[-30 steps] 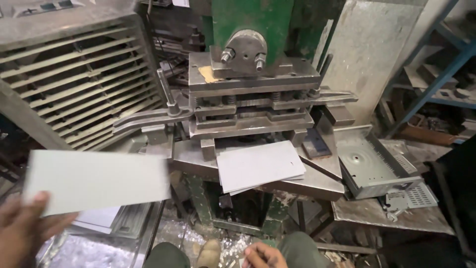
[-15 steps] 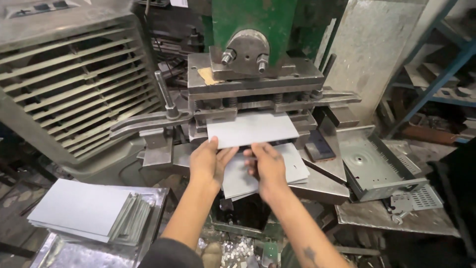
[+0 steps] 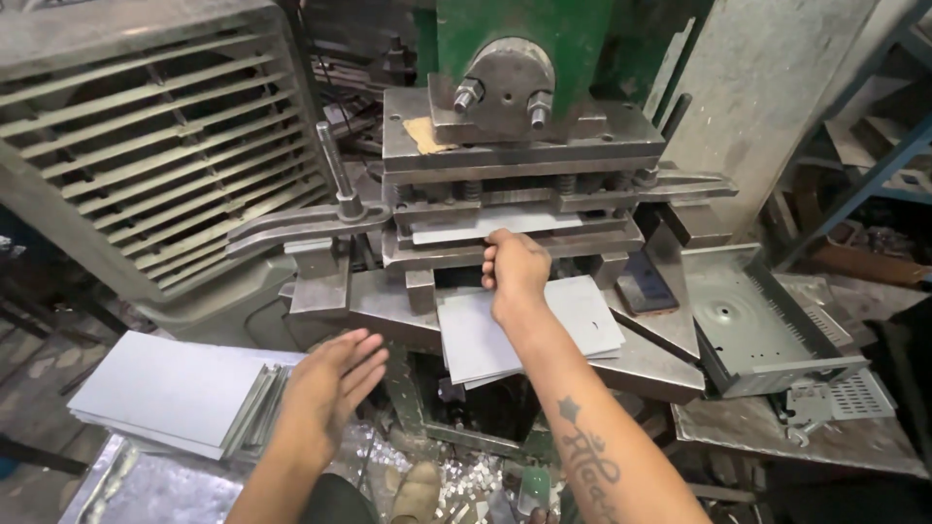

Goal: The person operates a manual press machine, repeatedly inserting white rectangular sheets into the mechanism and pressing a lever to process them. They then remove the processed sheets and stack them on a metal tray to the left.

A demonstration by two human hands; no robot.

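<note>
The right hand (image 3: 515, 270) reaches into the press (image 3: 515, 146), its fingers curled on the edge of a sheet (image 3: 485, 225) lying in the die slot. The left hand (image 3: 335, 383) hovers open, fingers spread, holding nothing, just beside the stack (image 3: 175, 388) of grey sheets. More blanks (image 3: 582, 325) lie on the bed below the right wrist.

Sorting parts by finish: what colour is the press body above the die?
Green, on the press body; the head view shows it best.
</note>
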